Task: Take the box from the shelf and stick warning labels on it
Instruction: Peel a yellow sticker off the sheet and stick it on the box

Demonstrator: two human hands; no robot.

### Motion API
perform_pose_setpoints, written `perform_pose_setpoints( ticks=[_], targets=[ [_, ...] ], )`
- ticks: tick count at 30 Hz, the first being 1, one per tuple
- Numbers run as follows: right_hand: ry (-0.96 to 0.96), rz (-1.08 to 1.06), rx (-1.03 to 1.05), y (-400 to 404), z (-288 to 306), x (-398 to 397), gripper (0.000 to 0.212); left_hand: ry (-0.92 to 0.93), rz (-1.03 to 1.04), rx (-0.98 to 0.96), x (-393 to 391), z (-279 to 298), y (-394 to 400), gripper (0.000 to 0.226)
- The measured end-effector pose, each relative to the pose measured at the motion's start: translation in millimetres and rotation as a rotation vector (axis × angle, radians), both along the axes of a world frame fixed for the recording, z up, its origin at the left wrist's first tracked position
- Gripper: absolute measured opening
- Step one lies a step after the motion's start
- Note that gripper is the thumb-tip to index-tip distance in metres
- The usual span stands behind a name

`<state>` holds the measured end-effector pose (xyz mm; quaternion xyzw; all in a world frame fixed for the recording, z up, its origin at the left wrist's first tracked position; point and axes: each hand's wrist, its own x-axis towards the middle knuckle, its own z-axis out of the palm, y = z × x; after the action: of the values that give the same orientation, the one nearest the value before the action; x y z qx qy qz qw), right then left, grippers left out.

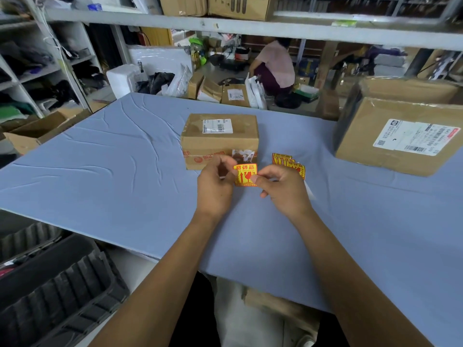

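A small brown cardboard box [220, 140] with a white shipping label on top stands on the blue table [112, 171]. Just in front of it, both hands pinch a yellow and red warning label [244, 174]. My left hand [216, 186] grips the label's left edge. My right hand [283, 187] holds its right edge with thumb and fingers. A small pile of more yellow warning labels [288, 162] lies on the table right of the box, partly hidden behind my right hand.
A large cardboard box [400, 136] with a shipping label sits at the table's right. A black ribbed crate [55, 289] stands low on the left. A shelf beam [225, 26] crosses overhead. Behind the table, a crouching person [275, 66] is among parcels on the floor.
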<state>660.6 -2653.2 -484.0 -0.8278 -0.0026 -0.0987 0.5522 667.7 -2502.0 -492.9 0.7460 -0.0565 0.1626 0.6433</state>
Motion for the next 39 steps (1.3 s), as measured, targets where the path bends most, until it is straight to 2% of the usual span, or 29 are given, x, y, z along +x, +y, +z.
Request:
perform_pose_setpoints(
  ticks=[5,12,16,24,27,31,34,37,39],
  targets=[
    [-0.158,-0.138,-0.156,10.2,-0.5,32.2,0.016,-0.078,0.169,0.046,24.8,13.2,-5.1,0.026],
    [-0.160,-0.244,-0.127,19.3,-9.3,49.3,0.022,-0.063,0.344,0.171,43.5,15.0,-13.4,0.023],
    [-0.142,-0.245,-0.153,16.7,-6.4,50.6,0.025,-0.094,0.390,0.247,45.9,13.8,-16.6,0.013],
    [-0.124,-0.255,-0.145,16.2,-9.4,52.2,0.032,-0.098,0.401,0.292,48.7,14.5,-14.8,0.017],
    [-0.137,-0.260,-0.146,16.5,-9.8,51.9,0.034,-0.082,0.435,0.362,47.9,14.8,-14.1,0.016],
    [-0.136,-0.285,-0.147,17.6,-9.9,51.7,0.049,-0.033,0.466,0.398,45.6,14.5,-12.4,0.017],
    [-0.169,-0.336,-0.147,15.4,-8.8,51.4,0.042,-0.113,0.528,0.438,42.4,11.1,-7.3,0.030],
    [-0.263,-0.331,-0.135,10.2,-2.6,54.6,0.025,-0.095,0.614,0.481,45.4,14.3,1.4,0.066],
    [-0.279,-0.207,-0.139,6.9,2.6,59.6,0.043,-0.025,0.582,0.482,50.5,16.9,6.0,0.087]
  ],
)
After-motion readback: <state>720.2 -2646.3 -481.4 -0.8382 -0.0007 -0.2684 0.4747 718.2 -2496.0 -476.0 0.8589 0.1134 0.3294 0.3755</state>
